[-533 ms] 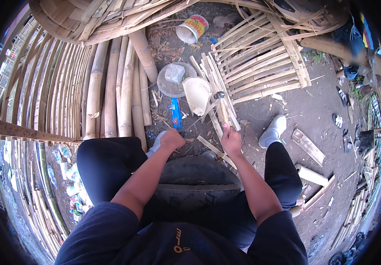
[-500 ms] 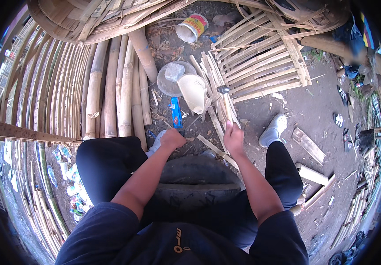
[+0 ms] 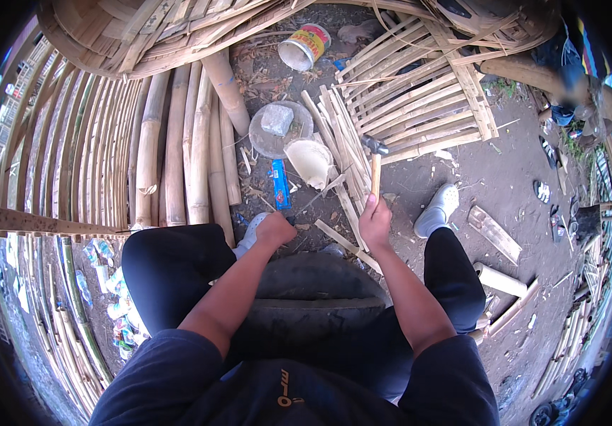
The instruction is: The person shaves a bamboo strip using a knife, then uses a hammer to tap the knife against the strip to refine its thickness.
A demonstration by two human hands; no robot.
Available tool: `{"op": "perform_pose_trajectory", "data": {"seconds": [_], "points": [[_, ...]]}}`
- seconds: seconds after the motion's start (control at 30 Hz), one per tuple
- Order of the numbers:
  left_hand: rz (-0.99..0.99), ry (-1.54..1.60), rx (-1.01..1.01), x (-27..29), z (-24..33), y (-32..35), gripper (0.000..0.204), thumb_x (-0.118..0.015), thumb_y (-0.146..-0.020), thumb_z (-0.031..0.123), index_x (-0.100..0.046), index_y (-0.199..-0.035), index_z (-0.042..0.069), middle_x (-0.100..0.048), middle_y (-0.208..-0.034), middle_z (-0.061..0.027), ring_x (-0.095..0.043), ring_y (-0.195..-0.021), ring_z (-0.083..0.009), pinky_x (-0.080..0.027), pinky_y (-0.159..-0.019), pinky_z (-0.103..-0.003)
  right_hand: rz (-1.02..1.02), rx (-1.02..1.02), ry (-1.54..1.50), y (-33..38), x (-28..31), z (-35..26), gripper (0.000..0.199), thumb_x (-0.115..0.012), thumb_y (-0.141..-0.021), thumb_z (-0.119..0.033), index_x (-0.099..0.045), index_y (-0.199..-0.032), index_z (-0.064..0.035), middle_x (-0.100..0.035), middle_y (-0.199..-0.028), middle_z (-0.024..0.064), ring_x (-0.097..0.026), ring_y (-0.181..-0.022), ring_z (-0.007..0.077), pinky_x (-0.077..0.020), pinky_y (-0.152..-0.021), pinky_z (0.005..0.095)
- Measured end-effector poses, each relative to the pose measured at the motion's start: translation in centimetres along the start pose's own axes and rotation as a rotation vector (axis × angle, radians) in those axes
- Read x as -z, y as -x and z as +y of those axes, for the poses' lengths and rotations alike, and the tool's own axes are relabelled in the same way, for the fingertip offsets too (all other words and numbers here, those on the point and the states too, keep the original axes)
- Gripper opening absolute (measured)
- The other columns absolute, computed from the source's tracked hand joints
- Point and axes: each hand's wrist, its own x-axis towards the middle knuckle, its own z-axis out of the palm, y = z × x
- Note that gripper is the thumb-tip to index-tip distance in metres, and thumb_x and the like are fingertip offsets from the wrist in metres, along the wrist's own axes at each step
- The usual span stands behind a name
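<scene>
My right hand (image 3: 375,220) grips a hammer (image 3: 376,177) by its wooden handle. The dark metal head points away from me, over the near edge of a bamboo slat panel. Closed in a fist, my left hand (image 3: 276,229) is beside my left shoe, just nearer than a blue packet (image 3: 281,184) on the ground. A thin sliver shows by the fist, but what the fingers hold is hidden. Between the hands and farther off sits a pale, scoop-shaped container (image 3: 310,162). Loose bamboo strips (image 3: 341,135) lie in a bundle left of the hammer head.
A grey stone block (image 3: 277,120) rests on a round grey slab (image 3: 260,142). Thick bamboo poles (image 3: 199,156) stand at left, and a slatted bamboo panel (image 3: 419,99) lies at far right. A paint-type bucket (image 3: 304,47) is on its side. A dark tire (image 3: 313,277) is between my legs.
The hammer head has swung to the right, while my right hand stays nearly in place. My left hand has barely moved. The view has shifted slightly.
</scene>
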Motion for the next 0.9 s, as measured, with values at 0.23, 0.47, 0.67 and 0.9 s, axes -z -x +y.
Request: {"op": "perform_pose_trajectory", "data": {"seconds": [0.23,0.47,0.67,0.9], "points": [[-0.035,-0.071,-0.013,-0.6,0.5,-1.0,0.047,-0.065,-0.071,0.028,-0.065,-0.108,-0.002,-0.064,-0.112,-0.0225,-0.062,-0.107,-0.0329,-0.05,-0.091,-0.041,-0.241,-0.308,0.145,-0.4,-0.9,3.4,0.055,-0.042,-0.098,-0.043,-0.059,-0.077,0.0054,-0.059,-0.063,0.0225,-0.058,-0.052,0.0385,-0.0462,-0.05,0.0479],[-0.071,-0.047,-0.003,-2.1,1.1,-0.5,0.046,-0.066,-0.074,0.027,-0.065,-0.111,0.0,-0.064,-0.116,-0.0206,-0.062,-0.11,-0.0316,-0.049,-0.093,-0.04,-0.298,-0.529,-0.307,-1.9,4.9,-6.3,0.053,-0.044,-0.098,-0.045,-0.049,-0.07,-0.001,-0.043,-0.05,0.0045,-0.04,-0.035,0.0148,-0.032,-0.033,0.0325],[0.079,-0.036,-0.026,-4.7,0.7,-2.5,0.026,-0.065,-0.068,0.023,-0.068,-0.071,-0.002,-0.068,-0.071,-0.0176,-0.069,-0.071,-0.0285,-0.053,-0.07,-0.038,-0.25,-0.475,-0.501,-1.3,8.3,-9.5,0.048,-0.045,-0.099,-0.042,-0.046,-0.07,-0.0032,-0.042,-0.051,0.0038,-0.036,-0.033,0.014,-0.0291,-0.032,0.0316],[-0.019,-0.088,-0.053,-3.6,5.6,-0.1,0.034,-0.064,-0.074,0.027,-0.07,-0.094,0.0,-0.071,-0.095,-0.0158,-0.069,-0.092,-0.0259,-0.054,-0.082,-0.037,-0.247,-0.539,-0.662,-1.6,11.4,-7.7,0.045,-0.047,-0.097,-0.046,-0.042,-0.074,-0.0073,-0.038,-0.055,0.0014,-0.029,-0.036,0.0103,-0.027,-0.034,0.0279]]}}
